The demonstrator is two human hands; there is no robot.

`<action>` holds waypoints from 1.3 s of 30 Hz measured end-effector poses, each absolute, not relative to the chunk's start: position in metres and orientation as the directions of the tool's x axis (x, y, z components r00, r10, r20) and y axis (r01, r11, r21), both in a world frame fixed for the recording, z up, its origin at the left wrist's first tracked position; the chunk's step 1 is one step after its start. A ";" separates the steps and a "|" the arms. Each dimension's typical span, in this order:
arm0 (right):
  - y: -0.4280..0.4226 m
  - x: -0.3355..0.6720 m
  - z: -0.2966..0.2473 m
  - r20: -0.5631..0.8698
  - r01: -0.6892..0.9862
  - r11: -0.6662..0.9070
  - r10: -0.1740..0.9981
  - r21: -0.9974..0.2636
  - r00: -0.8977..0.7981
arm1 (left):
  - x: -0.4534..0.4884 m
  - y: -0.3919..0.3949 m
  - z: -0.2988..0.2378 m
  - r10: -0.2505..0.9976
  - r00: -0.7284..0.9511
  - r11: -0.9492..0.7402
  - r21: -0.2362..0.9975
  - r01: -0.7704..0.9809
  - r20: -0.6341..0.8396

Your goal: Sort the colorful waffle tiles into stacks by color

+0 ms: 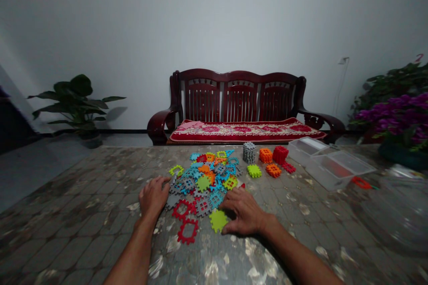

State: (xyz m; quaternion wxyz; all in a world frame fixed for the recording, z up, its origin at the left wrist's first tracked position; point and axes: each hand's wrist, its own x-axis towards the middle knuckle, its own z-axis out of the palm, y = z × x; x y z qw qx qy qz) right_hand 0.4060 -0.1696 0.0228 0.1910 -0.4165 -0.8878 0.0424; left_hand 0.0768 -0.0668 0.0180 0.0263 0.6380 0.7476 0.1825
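Note:
A loose pile of flat plastic interlocking tiles [203, 207] in blue, grey, red, orange and lime green lies on the table before me. My left hand [154, 197] rests at the pile's left edge, fingers loosely apart and nothing visible in them. At the pile's near right side, my right hand [243, 212] has its thumb and fingers at the right edge of a lime green tile [218, 221], pinching it. Two red frame tiles [187, 231] lie nearest to me, between my hands. Some fingertips of both hands are hidden.
Sorted stacks stand behind the pile: grey tiles [249, 153], orange tiles [265, 156], red tiles [280, 154] and lime green tiles [254, 171]. Clear plastic boxes [329, 182] sit at the right. Beyond the table [83, 213] is a wooden bench [239, 98].

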 end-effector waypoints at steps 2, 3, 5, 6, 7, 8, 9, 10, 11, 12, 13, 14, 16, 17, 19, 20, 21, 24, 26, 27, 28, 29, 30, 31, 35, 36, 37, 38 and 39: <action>-0.168 0.406 0.019 0.289 0.723 0.651 0.756 -0.231 -0.588 | 0.077 -0.067 0.018 0.963 -0.187 0.123 0.301 0.946 0.194; -0.167 0.407 0.017 0.281 0.721 0.652 0.756 -0.234 -0.592 | 0.077 -0.067 0.018 0.964 -0.185 0.121 0.300 0.946 0.193; -0.165 0.408 0.014 0.267 0.717 0.653 0.756 -0.244 -0.598 | 0.076 -0.066 0.017 0.966 -0.178 0.116 0.302 0.946 0.188; -0.164 0.408 0.013 0.263 0.715 0.653 0.756 -0.249 -0.599 | 0.076 -0.066 0.017 0.967 -0.175 0.113 0.303 0.946 0.187; -0.163 0.408 0.012 0.262 0.713 0.654 0.756 -0.254 -0.600 | 0.075 -0.066 0.016 0.967 -0.173 0.111 0.304 0.946 0.186; -0.163 0.409 0.012 0.262 0.711 0.654 0.756 -0.258 -0.600 | 0.075 -0.065 0.016 0.968 -0.172 0.110 0.304 0.946 0.186; -0.162 0.409 0.011 0.263 0.710 0.654 0.756 -0.261 -0.600 | 0.075 -0.065 0.015 0.968 -0.170 0.108 0.302 0.947 0.187; -0.162 0.409 0.011 0.262 0.708 0.655 0.755 -0.264 -0.601 | 0.074 -0.065 0.015 0.967 -0.167 0.105 0.300 0.948 0.190; -0.162 0.409 0.011 0.258 0.708 0.654 0.756 -0.266 -0.602 | 0.074 -0.065 0.015 0.967 -0.165 0.103 0.298 0.949 0.194; -0.161 0.409 0.010 0.254 0.710 0.652 0.758 -0.268 -0.601 | 0.074 -0.064 0.014 0.966 -0.164 0.101 0.296 0.950 0.198; -0.161 0.409 0.010 0.249 0.713 0.648 0.762 -0.269 -0.598 | 0.074 -0.064 0.014 0.966 -0.164 0.099 0.295 0.950 0.201; -0.161 0.409 0.010 0.246 0.717 0.643 0.766 -0.270 -0.594 | 0.074 -0.064 0.014 0.965 -0.164 0.099 0.294 0.951 0.204; -0.161 0.409 0.010 0.243 0.724 0.634 0.773 -0.270 -0.586 | 0.074 -0.065 0.014 0.965 -0.166 0.103 0.289 0.952 0.204; -0.161 0.409 0.011 0.244 0.725 0.634 0.773 -0.270 -0.585 | 0.074 -0.065 0.014 0.965 -0.167 0.106 0.285 0.953 0.201; -0.162 0.408 0.012 0.250 0.719 0.640 0.769 -0.272 -0.589 | 0.074 -0.065 0.015 0.967 -0.167 0.109 0.276 0.955 0.194; -0.163 0.408 0.013 0.253 0.713 0.646 0.763 -0.273 -0.595 | 0.074 -0.064 0.015 0.967 -0.168 0.112 0.274 0.955 0.190; -0.163 0.408 0.014 0.253 0.705 0.654 0.757 -0.275 -0.603 | 0.074 -0.064 0.015 0.968 -0.170 0.115 0.274 0.955 0.186; -0.164 0.407 0.016 0.246 0.691 0.665 0.747 -0.283 -0.618 | 0.073 -0.064 0.015 0.969 -0.178 0.125 0.280 0.952 0.172; -0.164 0.407 0.017 0.243 0.693 0.660 0.751 -0.289 -0.614 | 0.073 -0.064 0.015 0.970 -0.177 0.123 0.286 0.950 0.169; -0.164 0.407 0.016 0.245 0.695 0.656 0.754 -0.293 -0.609 | 0.073 -0.064 0.015 0.970 -0.174 0.119 0.289 0.950 0.171; -0.164 0.407 0.016 0.247 0.696 0.653 0.757 -0.298 -0.605 | 0.073 -0.064 0.015 0.969 -0.172 0.115 0.291 0.950 0.175; -0.164 0.407 0.016 0.251 0.696 0.652 0.758 -0.303 -0.602 | 0.073 -0.064 0.015 0.969 -0.172 0.114 0.292 0.950 0.179; -0.165 0.407 0.017 0.256 0.695 0.649 0.761 -0.309 -0.596 | 0.073 -0.063 0.015 0.968 -0.174 0.115 0.293 0.949 0.182; -0.165 0.407 0.018 0.265 0.695 0.645 0.764 -0.317 -0.588 | 0.073 -0.063 0.014 0.967 -0.177 0.118 0.294 0.949 0.184; -0.167 0.411 0.023 0.304 0.706 0.618 0.786 -0.346 -0.539 | 0.074 -0.063 0.014 0.966 -0.181 0.121 0.291 0.949 0.187; -0.167 0.412 0.024 0.311 0.710 0.614 0.788 -0.345 -0.531 | 0.074 -0.063 0.014 0.966 -0.179 0.119 0.290 0.949 0.189; -0.166 0.413 0.023 0.315 0.712 0.615 0.787 -0.338 -0.530 | 0.074 -0.063 0.014 0.966 -0.176 0.116 0.290 0.950 0.191; -0.166 0.414 0.023 0.316 0.713 0.619 0.784 -0.329 -0.535 | 0.074 -0.064 0.014 0.965 -0.175 0.114 0.290 0.950 0.193; -0.165 0.414 0.021 0.312 0.711 0.627 0.778 -0.319 -0.545 | 0.074 -0.064 0.014 0.965 -0.176 0.114 0.291 0.950 0.194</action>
